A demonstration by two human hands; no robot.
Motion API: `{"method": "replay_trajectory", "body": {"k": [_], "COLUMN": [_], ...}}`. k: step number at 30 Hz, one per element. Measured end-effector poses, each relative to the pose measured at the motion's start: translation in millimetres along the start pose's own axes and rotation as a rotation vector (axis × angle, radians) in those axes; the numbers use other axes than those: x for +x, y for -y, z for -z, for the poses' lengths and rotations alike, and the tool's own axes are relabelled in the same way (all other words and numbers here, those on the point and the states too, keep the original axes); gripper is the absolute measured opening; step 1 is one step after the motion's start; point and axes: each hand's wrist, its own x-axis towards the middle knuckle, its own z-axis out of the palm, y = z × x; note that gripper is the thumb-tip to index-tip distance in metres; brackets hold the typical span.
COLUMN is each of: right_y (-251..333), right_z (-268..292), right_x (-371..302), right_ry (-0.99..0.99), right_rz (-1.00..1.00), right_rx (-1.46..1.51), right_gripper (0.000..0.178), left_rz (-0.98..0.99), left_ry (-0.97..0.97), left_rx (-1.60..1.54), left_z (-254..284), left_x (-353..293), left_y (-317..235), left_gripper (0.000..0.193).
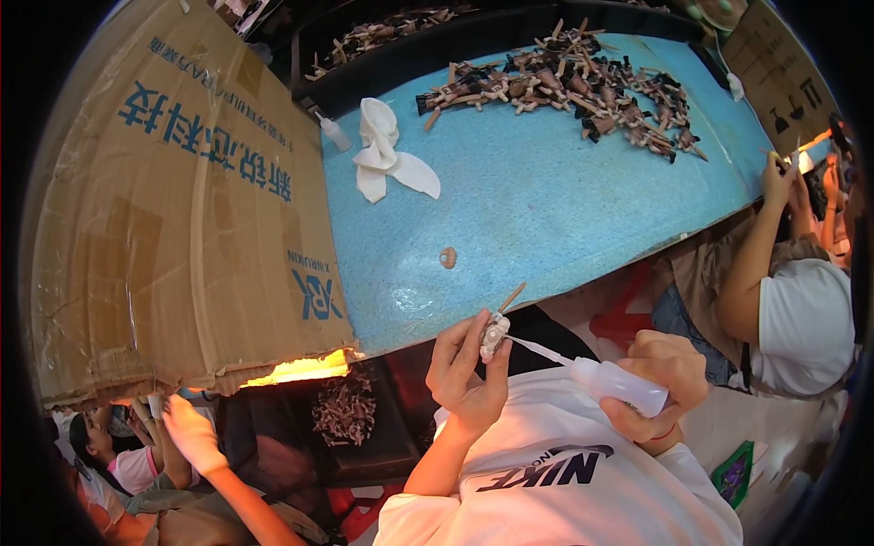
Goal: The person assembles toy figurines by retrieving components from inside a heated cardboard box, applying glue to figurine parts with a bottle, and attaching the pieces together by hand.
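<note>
Between the thumb and fingers of my left hand (pixel 467 371) is a small pale figurine part (pixel 494 335) with a thin tan stick rising from it. My right hand (pixel 657 380) is wrapped round a white squeeze bottle (pixel 621 387). The bottle lies tilted, and its long thin nozzle points left, with the tip at or very close to the figurine part; whether they touch I cannot tell. Just beyond my hands, a small tan curved piece (pixel 448 257) rests on the blue table surface (pixel 546 218).
A large cardboard box (pixel 182 227) walls off the left side. On the table lie a knotted white cloth (pixel 387 155), another small bottle (pixel 335 134) and a pile of figurine parts (pixel 564 86). A dark bin of parts (pixel 382 441) stands below. Other people work at both sides.
</note>
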Motion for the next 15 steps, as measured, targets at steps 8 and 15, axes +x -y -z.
{"method": "replay_trajectory", "body": {"k": [8,15], "right_y": [2.4,3.8], "right_z": [-0.4,-0.5], "right_x": [3.8,4.2], "right_ry": [0.064,0.074], "right_rz": [-0.003,0.006], "right_rx": [-0.025,-0.055], "right_gripper": [0.03,0.031], "left_rz": [0.016,0.023], "left_ry": [-0.002,0.0], "left_rx": [-0.03,-0.058], "left_z": [-0.9,-1.4], "left_x": [-3.5,-4.1], "left_y": [1.7,1.9], "left_gripper": [0.037,0.036]}}
